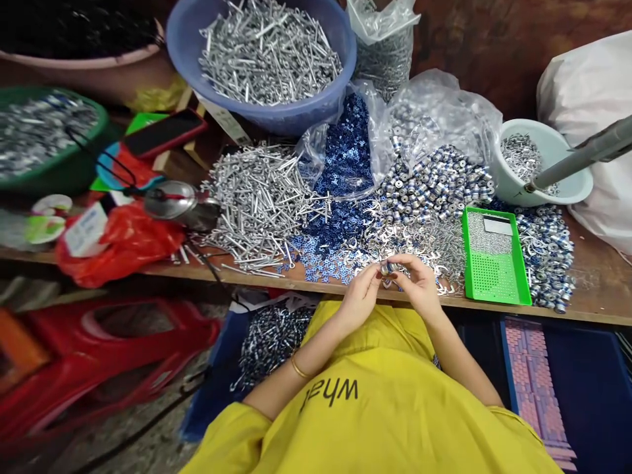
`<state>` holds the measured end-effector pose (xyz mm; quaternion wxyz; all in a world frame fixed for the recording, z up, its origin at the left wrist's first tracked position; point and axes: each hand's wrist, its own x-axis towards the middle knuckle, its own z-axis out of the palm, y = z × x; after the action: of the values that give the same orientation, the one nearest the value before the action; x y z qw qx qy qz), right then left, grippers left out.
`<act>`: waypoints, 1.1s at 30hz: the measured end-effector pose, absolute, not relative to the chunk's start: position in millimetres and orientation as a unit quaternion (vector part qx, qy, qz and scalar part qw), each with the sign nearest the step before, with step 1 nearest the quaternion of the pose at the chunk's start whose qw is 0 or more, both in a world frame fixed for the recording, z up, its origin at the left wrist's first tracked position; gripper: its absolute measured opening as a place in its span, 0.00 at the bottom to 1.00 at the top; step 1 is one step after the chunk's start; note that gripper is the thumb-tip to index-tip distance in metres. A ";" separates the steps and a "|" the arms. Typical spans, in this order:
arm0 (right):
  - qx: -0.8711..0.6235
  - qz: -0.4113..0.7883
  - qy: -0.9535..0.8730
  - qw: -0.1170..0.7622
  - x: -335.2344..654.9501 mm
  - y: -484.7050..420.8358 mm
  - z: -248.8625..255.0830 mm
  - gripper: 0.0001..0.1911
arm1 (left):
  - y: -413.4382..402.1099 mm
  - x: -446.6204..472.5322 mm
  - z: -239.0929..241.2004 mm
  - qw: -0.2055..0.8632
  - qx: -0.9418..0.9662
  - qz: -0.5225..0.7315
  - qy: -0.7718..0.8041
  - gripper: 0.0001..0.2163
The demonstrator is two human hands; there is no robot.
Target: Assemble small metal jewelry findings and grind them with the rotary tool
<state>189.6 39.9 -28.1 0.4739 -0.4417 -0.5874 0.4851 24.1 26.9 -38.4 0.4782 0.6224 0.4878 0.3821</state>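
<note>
Over the bench's front edge, my right hand (pixel 419 284) pinches a small silver-and-blue metal cylinder (pixel 386 268) between thumb and fingertips. The closed fingertips of my left hand (pixel 362 295) meet it from the other side; any smaller piece between them is too small to make out. Just beyond my hands lie loose silver crescent-shaped clips (pixel 395 238) and flat blue three-armed pieces (pixel 323 260). A heap of similar silver-and-blue cylinders (pixel 444 181) spreads behind them, partly under clear plastic.
Left of my hands is a pile of metal eye pins (pixel 259 204), with a blue-violet basin (pixel 185 59) of pins behind. At right are a green tray (pixel 523 276) of tiny parts, a pale bucket (pixel 577 187) and a grey pole (pixel 582 158). A red stool (pixel 54 368) stands lower left.
</note>
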 end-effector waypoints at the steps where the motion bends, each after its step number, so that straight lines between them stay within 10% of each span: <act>1: -0.450 0.479 -0.591 0.468 189.5 37.0 -27.8 0.11 | 24.2 23.5 -36.1 0.495 0.615 0.386 0.477 0.15; 27: -0.478 0.123 -0.864 0.101 89.2 84.3 -61.1 0.09 | 8.4 -67.4 -56.7 0.513 0.339 0.577 0.537 0.16; 33: -0.443 0.335 -0.776 0.299 95.4 82.4 -40.3 0.06 | 9.2 -73.4 -52.8 0.485 0.396 0.531 0.571 0.18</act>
<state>95.4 82.4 -40.3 0.2987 -0.4427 -0.7761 0.3353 -73.4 9.2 -52.8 0.4853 0.3956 0.5713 0.5306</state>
